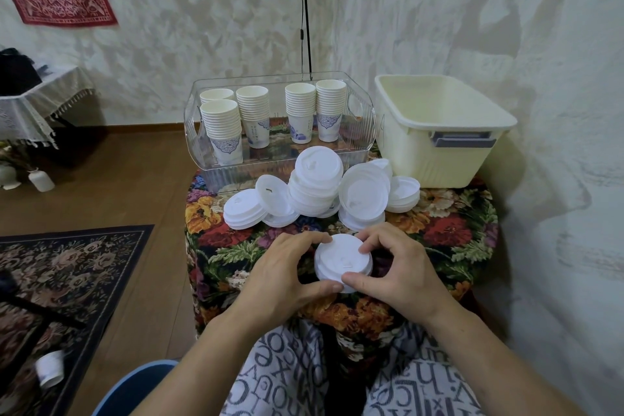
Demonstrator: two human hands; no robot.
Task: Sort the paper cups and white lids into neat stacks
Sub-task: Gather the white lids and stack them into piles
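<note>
My lids (342,262) are plain white. The cups (224,132) are white with blue ornamental motifs. The tablecloth (449,230) shows red, orange and yellow flowers on black. The bin (439,145) is cream with a grey handle. My trousers (287,382) are white with dark lettering.

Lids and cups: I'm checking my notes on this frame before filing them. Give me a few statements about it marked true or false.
1. Both hands hold one small lid stack. True: the left hand and right hand grip it from either side.
2. The cup stacks stand in the cream bin. False: they stand in the clear tray; the cream bin looks empty.
3. Loose lids lie heaped in front of the clear tray. True.
4. The cups lie on their sides. False: they stand upright, nested.
5. A cup lies on the floor. True, at lower left.
</note>
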